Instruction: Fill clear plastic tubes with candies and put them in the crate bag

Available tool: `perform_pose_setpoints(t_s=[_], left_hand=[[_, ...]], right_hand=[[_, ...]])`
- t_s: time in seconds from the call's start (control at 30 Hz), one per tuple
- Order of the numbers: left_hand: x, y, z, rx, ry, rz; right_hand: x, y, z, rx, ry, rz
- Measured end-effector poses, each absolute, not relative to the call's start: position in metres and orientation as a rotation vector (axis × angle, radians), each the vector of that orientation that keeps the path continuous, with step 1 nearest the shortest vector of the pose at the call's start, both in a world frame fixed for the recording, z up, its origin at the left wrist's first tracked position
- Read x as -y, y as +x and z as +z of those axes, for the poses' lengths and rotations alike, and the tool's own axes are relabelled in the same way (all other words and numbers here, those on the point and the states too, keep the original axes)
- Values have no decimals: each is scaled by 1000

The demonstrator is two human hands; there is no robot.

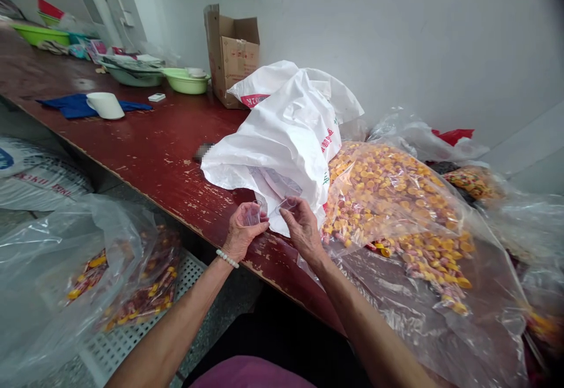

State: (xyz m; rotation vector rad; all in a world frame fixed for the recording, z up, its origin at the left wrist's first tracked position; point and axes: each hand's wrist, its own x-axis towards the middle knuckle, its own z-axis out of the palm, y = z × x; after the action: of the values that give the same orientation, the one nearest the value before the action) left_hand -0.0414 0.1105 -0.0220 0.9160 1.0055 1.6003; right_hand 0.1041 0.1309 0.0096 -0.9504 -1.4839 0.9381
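Observation:
My left hand, with a beaded bracelet at the wrist, holds a small clear plastic piece between thumb and fingers. Close on its right, my right hand pinches another thin clear piece by its edge. Both hands are over the front edge of the red-brown table. Just beyond them lies a large white woven sack, its mouth open toward me. To the right, a big clear plastic bag holds many small yellow-capped pieces with pinkish wrapping.
A cardboard box, a green basin and a white cup on blue cloth stand farther back. At lower left, a clear bag with yellow-red packets sits by a white perforated crate.

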Motion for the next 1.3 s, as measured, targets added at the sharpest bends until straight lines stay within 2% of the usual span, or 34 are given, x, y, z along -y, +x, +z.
perform_pose_setpoints(t_s=[0.17,0.3,0.57,0.73,0.83,1.03,1.3], left_hand=[[-109,-45,-19,-1013,1006,1594],[-106,-43,-12,-858,899,1431],[-95,-27,-7,-746,640,1227],[-92,-23,-9,-916,706,1272],[-89,-24,-9,-1038,842,1258],[-94,-32,-7,-988,740,1431],[-94,-25,-10,-1163,1264,1512]], right_hand=[[-128,107,19,1152,-976,1211],[-131,108,18,1035,-921,1455],[-133,90,18,851,-730,1662],[-137,88,20,873,-779,1678],[-145,94,25,1025,-891,1537],[-144,101,24,1259,-920,1390],[-112,78,-3,1020,-795,1487]])
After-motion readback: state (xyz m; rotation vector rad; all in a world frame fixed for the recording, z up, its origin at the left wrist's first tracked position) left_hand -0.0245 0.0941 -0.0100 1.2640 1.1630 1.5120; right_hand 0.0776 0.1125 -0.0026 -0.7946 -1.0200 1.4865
